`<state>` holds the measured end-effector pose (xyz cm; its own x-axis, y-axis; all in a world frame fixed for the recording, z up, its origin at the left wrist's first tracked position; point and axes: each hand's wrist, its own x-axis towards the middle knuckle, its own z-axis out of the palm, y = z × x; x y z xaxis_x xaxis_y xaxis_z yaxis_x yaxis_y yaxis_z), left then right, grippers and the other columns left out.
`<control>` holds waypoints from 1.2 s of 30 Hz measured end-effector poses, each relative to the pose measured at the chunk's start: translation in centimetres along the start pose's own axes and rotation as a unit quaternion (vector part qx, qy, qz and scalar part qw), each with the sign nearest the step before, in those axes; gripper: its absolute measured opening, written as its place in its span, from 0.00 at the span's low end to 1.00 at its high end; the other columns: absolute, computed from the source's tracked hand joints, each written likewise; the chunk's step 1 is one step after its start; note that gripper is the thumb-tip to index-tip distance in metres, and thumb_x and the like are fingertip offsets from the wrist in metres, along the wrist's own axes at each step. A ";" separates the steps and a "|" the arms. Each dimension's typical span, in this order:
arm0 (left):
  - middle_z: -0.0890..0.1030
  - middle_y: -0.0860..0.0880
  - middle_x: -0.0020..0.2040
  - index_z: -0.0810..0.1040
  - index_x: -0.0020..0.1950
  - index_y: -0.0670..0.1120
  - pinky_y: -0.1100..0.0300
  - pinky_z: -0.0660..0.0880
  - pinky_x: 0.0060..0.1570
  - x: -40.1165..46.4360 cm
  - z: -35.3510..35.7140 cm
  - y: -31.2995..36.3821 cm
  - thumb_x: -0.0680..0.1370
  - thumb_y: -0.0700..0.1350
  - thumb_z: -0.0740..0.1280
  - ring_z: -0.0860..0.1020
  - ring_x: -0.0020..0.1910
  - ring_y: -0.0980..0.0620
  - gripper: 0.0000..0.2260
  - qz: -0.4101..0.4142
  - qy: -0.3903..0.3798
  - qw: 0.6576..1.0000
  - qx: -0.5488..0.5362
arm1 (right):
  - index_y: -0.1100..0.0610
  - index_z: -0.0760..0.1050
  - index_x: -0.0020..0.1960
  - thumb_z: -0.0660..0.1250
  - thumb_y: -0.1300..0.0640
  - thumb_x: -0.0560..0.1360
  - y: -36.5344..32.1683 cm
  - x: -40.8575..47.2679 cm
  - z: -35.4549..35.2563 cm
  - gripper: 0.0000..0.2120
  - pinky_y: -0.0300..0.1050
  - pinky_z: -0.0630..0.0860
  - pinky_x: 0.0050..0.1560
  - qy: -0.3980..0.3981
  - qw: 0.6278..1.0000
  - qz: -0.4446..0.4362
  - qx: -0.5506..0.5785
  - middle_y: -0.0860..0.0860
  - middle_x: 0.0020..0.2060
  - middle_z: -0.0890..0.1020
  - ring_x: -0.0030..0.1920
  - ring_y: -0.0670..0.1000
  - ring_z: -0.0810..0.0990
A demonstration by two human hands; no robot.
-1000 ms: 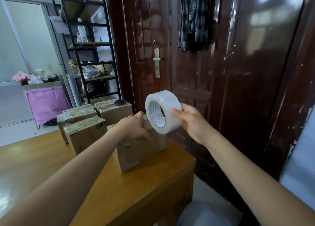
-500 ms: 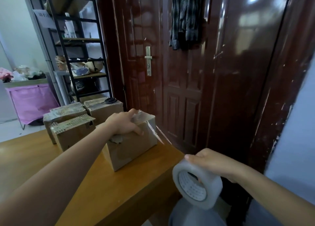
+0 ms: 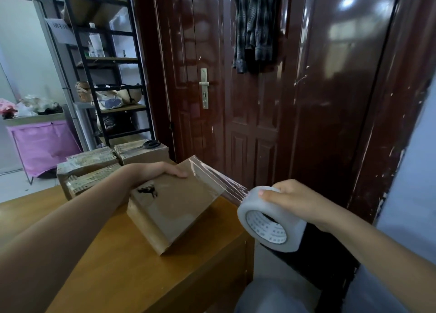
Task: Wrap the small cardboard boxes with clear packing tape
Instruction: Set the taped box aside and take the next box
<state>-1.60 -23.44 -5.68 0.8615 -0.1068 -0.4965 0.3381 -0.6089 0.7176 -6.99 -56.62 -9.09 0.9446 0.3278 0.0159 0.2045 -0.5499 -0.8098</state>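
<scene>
Cardboard box (image 3: 174, 208): plain brown, small, tipped up on one lower edge near the right end of the wooden table (image 3: 113, 272); a dark smudge marks its upper face by the wrist, and a glossy patch shows on the broad face
Tape strip (image 3: 219, 180): clear, wrinkled, stretched from the box's raised far corner down to the roll
Tape roll (image 3: 271, 225): milky white with a printed core, held off the table's right edge
Left hand (image 3: 155, 172): lies over the box's top edge, fingers bent down across it, steadying it
Right hand (image 3: 292, 199): curled round the roll from above, thumb on its rim
Other boxes (image 3: 94, 168): a cluster behind the left forearm, tops already shiny with tape
Scissors (image 3: 147, 144): black-handled, resting on the rearmost box
</scene>
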 end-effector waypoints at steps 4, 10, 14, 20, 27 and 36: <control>0.85 0.41 0.50 0.80 0.60 0.41 0.55 0.80 0.44 0.0 -0.5 -0.7 0.46 0.64 0.81 0.84 0.44 0.45 0.47 0.011 0.008 1.000 -0.008 | 0.55 0.69 0.33 0.66 0.45 0.76 0.3 1.1 1.5 0.19 0.45 0.68 0.37 -0.006 1.000 0.013 0.008 0.49 0.28 0.74 0.30 0.48 0.73; 0.67 0.48 0.70 0.61 0.72 0.55 0.52 0.69 0.64 1.1 -0.4 -1.7 0.75 0.49 0.70 0.70 0.66 0.47 0.29 0.113 0.092 0.988 0.042 | 0.53 0.63 0.30 0.66 0.43 0.74 -0.2 2.7 3.2 0.22 0.42 0.63 0.32 0.048 0.998 0.016 -0.027 0.48 0.26 0.69 0.28 0.48 0.68; 0.63 0.48 0.72 0.64 0.68 0.68 0.44 0.62 0.72 2.0 -0.4 -2.9 0.76 0.52 0.64 0.64 0.71 0.45 0.22 0.149 0.099 0.977 0.118 | 0.54 0.63 0.31 0.66 0.41 0.75 -0.6 3.1 3.8 0.23 0.39 0.62 0.30 0.061 0.997 0.005 -0.040 0.48 0.26 0.68 0.26 0.46 0.67; 0.68 0.51 0.70 0.72 0.69 0.54 0.45 0.63 0.69 1.4 1.5 0.6 0.82 0.51 0.57 0.65 0.70 0.48 0.15 0.132 0.189 0.858 0.460 | 0.54 0.67 0.29 0.65 0.40 0.75 0.4 2.5 3.8 0.24 0.35 0.64 0.27 0.065 0.998 0.005 -0.008 0.44 0.19 0.70 0.20 0.40 0.69; 0.67 0.43 0.72 0.58 0.76 0.41 0.52 0.71 0.61 0.3 5.5 1.6 0.71 0.72 0.63 0.71 0.66 0.44 0.47 0.070 0.168 0.853 0.489 | 0.61 0.79 0.57 0.69 0.42 0.70 3.6 0.4 2.7 0.25 0.47 0.79 0.50 -0.062 0.977 -0.056 0.197 0.58 0.50 0.84 0.50 0.57 0.84; 0.77 0.45 0.62 0.69 0.69 0.45 0.49 0.76 0.59 -0.2 2.4 1.5 0.55 0.66 0.72 0.78 0.57 0.45 0.47 0.090 0.064 0.974 0.200 | 0.54 0.85 0.44 0.77 0.32 0.57 -1.3 1.5 0.7 0.28 0.38 0.77 0.36 0.004 0.944 -0.185 0.272 0.54 0.37 0.85 0.36 0.50 0.83</control>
<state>-2.15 -26.28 -5.68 0.9420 -0.1566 -0.2968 0.0252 -0.8490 0.5278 -6.02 -54.85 -8.39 0.8362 0.4140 0.3598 0.3613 0.0777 -0.9292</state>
